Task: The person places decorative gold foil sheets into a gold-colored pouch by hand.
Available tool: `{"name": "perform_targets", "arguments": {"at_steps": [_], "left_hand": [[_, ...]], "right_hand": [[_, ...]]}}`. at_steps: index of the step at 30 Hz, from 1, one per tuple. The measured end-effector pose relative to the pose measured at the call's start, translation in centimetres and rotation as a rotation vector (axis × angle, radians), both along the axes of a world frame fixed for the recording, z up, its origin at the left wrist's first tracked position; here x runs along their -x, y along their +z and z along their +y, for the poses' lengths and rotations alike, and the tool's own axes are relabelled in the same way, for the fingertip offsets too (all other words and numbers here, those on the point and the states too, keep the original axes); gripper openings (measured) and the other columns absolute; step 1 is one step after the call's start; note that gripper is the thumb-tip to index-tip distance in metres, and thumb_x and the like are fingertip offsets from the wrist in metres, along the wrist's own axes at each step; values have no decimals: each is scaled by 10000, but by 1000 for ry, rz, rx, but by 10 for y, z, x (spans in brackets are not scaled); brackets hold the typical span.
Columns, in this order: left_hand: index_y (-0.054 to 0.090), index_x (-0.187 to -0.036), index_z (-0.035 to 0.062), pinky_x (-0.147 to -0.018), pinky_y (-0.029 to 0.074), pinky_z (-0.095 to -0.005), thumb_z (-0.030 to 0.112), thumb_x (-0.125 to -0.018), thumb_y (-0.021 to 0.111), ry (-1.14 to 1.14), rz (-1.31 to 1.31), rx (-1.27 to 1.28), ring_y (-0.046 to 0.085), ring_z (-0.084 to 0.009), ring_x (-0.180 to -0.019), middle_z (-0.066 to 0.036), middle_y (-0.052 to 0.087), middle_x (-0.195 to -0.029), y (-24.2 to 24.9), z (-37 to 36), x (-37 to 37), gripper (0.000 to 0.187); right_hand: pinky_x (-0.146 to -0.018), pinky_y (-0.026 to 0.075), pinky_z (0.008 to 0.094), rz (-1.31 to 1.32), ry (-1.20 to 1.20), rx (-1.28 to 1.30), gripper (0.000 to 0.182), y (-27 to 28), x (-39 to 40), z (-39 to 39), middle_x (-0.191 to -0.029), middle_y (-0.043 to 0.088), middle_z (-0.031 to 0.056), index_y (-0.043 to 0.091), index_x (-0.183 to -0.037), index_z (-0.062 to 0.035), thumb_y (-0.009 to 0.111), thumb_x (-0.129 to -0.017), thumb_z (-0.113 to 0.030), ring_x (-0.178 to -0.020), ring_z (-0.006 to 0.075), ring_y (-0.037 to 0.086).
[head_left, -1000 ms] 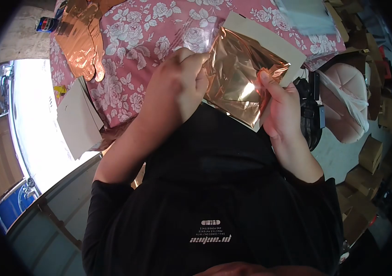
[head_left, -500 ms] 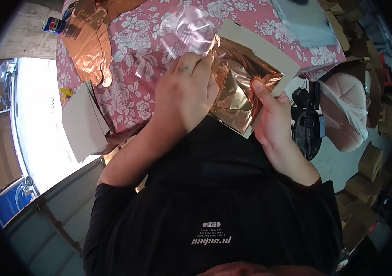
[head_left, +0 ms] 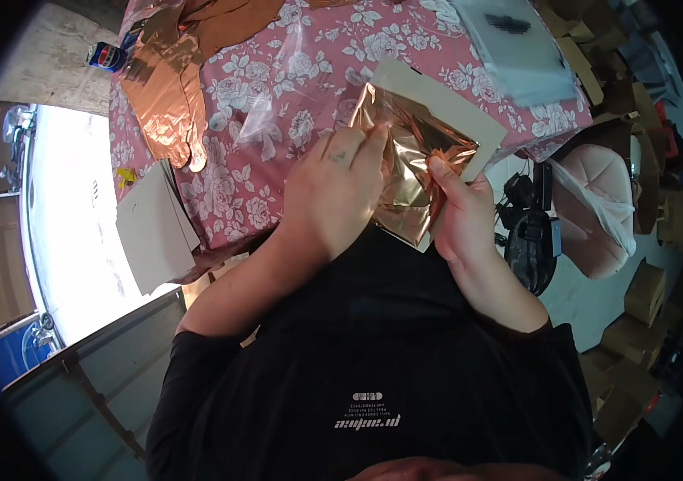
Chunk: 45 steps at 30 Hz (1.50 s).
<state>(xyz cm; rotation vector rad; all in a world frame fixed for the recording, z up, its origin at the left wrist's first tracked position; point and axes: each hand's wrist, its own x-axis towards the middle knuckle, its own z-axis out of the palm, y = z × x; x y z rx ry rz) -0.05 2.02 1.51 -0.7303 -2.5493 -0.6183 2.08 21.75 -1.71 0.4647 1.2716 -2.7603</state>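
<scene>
The folded rose-gold foil sheet (head_left: pixel 413 164) lay against a beige card backing (head_left: pixel 445 108), held over the near edge of the floral worktop (head_left: pixel 277 72), its long axis running from 11 to 5 o'clock. The left hand (head_left: pixel 340 196) was closed over its 9 o'clock side; the right hand (head_left: pixel 460 216) pinched its 3 o'clock edge. More crumpled foil (head_left: pixel 169 88) sat at 10 o'clock, with bare cloth between.

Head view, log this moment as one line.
left hand: holds foil sheet | right hand: pinches its edge | card behind | table: floral
</scene>
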Motion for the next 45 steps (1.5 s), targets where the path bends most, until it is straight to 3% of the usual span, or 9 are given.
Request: {"name": "perform_targets", "arguments": {"at_steps": [11,13,20,23,25,29,30,33,45], "left_hand": [[692,-1332,1,-804,591,-417,106,-950,663,-84,-95,61,691,-297,-1019,-132,666,-1122,0,-6,-8,397],[736,-1279,-6,-818,595,-416,-30,-836,755,-132,-42,-80,714,-333,-931,-151,693,-1029,8,-5,-8,444],[708,-1220,-5,-757,585,-375,-47,-879,779,-84,115,-292,695,-286,-853,-117,668,-974,-3,-28,-23,351],[651,-1227,-11,-766,560,-332,-102,-881,779,74,104,-565,673,-219,-907,-121,659,-1094,-23,-47,-48,381],[564,-1297,4,-803,528,-289,-87,-951,748,204,-99,-1228,627,-169,-1000,-129,613,-1271,-26,-47,-59,403],[476,-1474,-3,-1076,474,-360,148,-1106,568,325,-573,-1273,583,-211,-1233,-109,599,-1337,-61,-69,-57,408],[481,-1508,16,-1152,467,-457,202,-1138,559,23,-746,-1781,611,-268,-1308,-130,595,-1414,-15,-35,-46,421],[539,-1482,23,-1170,474,-477,174,-1123,584,-165,-984,-1983,617,-266,-1342,-129,632,-1412,10,-20,-31,392],[599,-1442,-3,-1147,530,-418,-8,-1103,547,-68,-896,-1898,657,-242,-1302,-139,681,-1396,15,-4,-37,343]], "right_hand": [[-960,571,319,38,63,31,264,-9,0,-4,-1218,747,40,688,-1299,-83,689,-1048,-2,-1068,138,701],[-964,574,324,35,57,25,256,-6,0,-5,-1213,748,42,690,-1295,-79,684,-1051,-4,-1069,143,704],[-992,590,372,47,115,47,233,5,-3,7,-1243,749,61,690,-1294,-56,668,-1063,-31,-1115,177,719],[-1012,582,389,-10,54,46,204,21,1,7,-1199,750,50,695,-1271,-63,673,-1068,-64,-1118,177,711],[-1028,576,393,35,4,106,205,19,3,10,-1171,748,41,686,-1274,-68,681,-1069,-86,-1122,172,707],[-1031,574,383,8,-18,114,213,25,11,-5,-1165,748,37,680,-1278,-67,691,-1070,-111,-1126,159,706],[-1030,574,381,26,-18,126,211,27,12,-11,-1171,747,38,679,-1276,-66,690,-1072,-115,-1126,158,705],[-1029,573,376,36,-33,106,207,32,14,-30,-1188,745,42,674,-1275,-66,685,-1075,-118,-1137,161,704],[-1029,565,379,134,44,123,263,22,7,-39,-1184,740,57,648,-1322,-67,682,-1061,-74,-1106,178,710]]}}
